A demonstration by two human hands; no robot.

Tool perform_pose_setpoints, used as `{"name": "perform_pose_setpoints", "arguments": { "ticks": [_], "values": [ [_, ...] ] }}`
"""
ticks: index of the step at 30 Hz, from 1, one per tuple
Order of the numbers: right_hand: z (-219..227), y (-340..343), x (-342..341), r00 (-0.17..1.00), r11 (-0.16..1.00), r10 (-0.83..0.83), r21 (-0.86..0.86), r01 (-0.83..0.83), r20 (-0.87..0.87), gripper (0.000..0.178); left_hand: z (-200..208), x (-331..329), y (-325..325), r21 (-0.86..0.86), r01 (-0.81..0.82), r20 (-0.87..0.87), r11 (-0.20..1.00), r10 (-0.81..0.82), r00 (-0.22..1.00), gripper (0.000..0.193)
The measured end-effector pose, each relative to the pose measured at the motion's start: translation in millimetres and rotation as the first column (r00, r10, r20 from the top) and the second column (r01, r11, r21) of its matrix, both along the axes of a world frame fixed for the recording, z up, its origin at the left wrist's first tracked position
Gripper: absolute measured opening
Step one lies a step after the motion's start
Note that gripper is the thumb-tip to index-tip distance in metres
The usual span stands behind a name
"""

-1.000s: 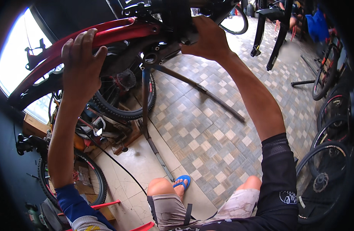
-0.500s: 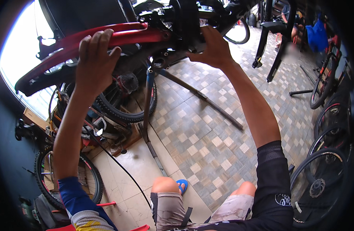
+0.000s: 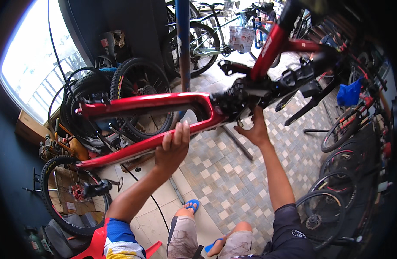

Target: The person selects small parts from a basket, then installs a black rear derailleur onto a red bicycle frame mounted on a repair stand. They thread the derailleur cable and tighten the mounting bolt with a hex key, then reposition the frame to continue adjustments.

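Note:
A glossy red bicycle frame (image 3: pixel 194 126) hangs tilted in front of me, its long forked rear end pointing left. My left hand (image 3: pixel 173 149) is closed around the lower red arm of that rear end. Under the frame's black middle, where the dark linkage parts (image 3: pixel 246 93) sit, my right hand (image 3: pixel 255 129) grips from below. Its thumb points out to the left, and its other fingers are partly hidden behind the black parts. A black fork (image 3: pixel 308 105) shows at the frame's right side.
A blue stand pole (image 3: pixel 183 47) rises behind the frame, with a grey leg (image 3: pixel 238 143) on the tiles. Wheels (image 3: pixel 140 80) and tyres are piled at the left. More wheels (image 3: pixel 317 220) line the right wall. Several bicycles (image 3: pixel 198 43) and people are farther back.
The frame has turned and dropped lower in view, showing the forked rear end from another side. My left hand has moved right along it; my right hand has moved down. My view has shifted too.

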State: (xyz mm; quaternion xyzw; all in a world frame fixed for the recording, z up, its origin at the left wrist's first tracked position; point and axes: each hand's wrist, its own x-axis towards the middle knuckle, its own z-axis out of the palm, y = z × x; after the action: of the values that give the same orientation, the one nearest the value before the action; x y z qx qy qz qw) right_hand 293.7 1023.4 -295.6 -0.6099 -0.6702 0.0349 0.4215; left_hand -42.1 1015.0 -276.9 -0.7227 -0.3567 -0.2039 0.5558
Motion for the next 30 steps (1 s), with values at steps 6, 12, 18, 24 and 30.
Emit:
{"name": "perform_pose_setpoints", "arguments": {
  "ticks": [6,12,18,24,30],
  "values": [
    [35,-8,-28,0.987,0.972,-0.128,-0.21,0.106,-0.096,0.085,52,6,-37,-0.492,0.025,0.09,0.87,0.022,0.996,0.036],
    [56,-8,-30,0.965,0.89,-0.257,-0.401,0.218,-0.045,0.078,144,-6,-55,-0.857,0.467,0.497,0.219,0.106,0.861,0.05],
    [91,-31,-76,0.337,0.844,-0.523,-0.532,0.076,-0.782,0.047,208,-41,-28,-0.696,0.715,0.676,-0.066,0.275,0.684,0.043],
    [123,-8,-108,-0.225,0.874,-0.43,-0.34,-0.348,-0.874,0.03,283,-100,24,-0.706,0.708,0.668,-0.016,0.317,0.673,0.03],
    [123,4,-122,-0.339,0.892,-0.398,-0.273,-0.361,-0.853,0.023,316,-146,102,-0.851,0.514,0.454,-0.106,0.342,0.823,0.031]
  ]
}}
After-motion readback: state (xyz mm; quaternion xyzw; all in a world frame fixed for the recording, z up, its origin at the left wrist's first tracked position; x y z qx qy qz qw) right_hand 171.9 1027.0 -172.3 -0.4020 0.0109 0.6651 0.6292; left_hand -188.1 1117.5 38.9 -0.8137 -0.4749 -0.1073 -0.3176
